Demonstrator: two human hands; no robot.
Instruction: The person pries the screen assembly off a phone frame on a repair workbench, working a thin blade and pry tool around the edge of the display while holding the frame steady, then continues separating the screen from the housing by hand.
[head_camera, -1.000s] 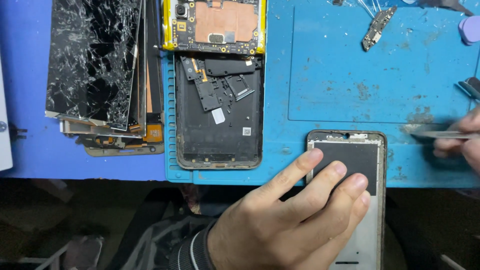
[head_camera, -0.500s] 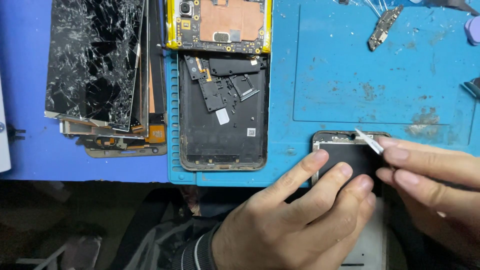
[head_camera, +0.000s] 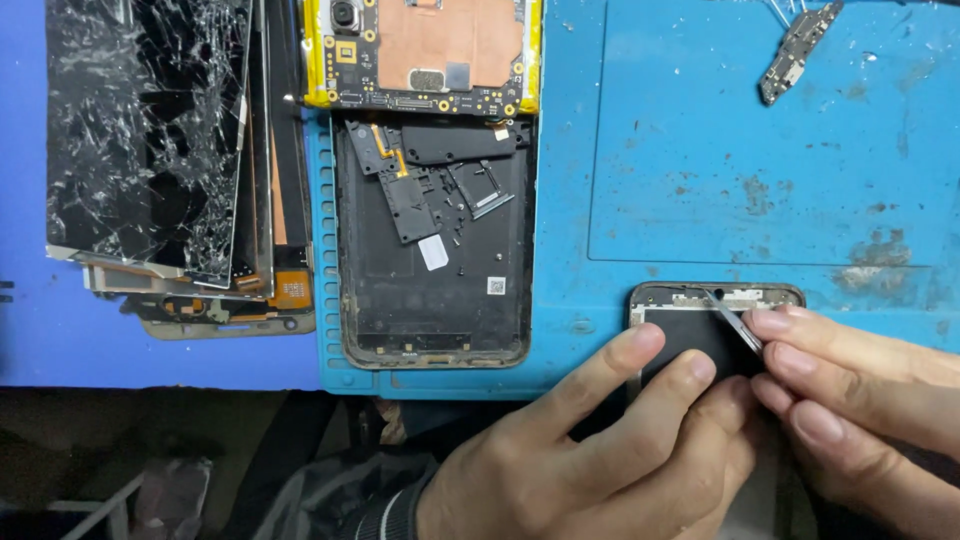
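Note:
My left hand (head_camera: 590, 450) lies over an opened phone frame (head_camera: 700, 300) at the near edge of the blue work mat (head_camera: 640, 180), with its fingers spread across the frame's dark inner plate. My right hand (head_camera: 860, 400) comes in from the right and pinches metal tweezers (head_camera: 735, 325). The tweezer tip rests near the top strip of the frame. Most of the frame is hidden under both hands.
A phone back cover (head_camera: 435, 250) with loose black shields lies on the mat's left side. Above it sits a yellow-edged phone board (head_camera: 425, 50). A stack of cracked screens (head_camera: 160, 150) lies further left. A small circuit board (head_camera: 795, 50) rests at the top right.
My right hand has come in from the far right with the tweezers and set the tip on the phone frame. The view has shifted closer; my left hand stays on the frame.

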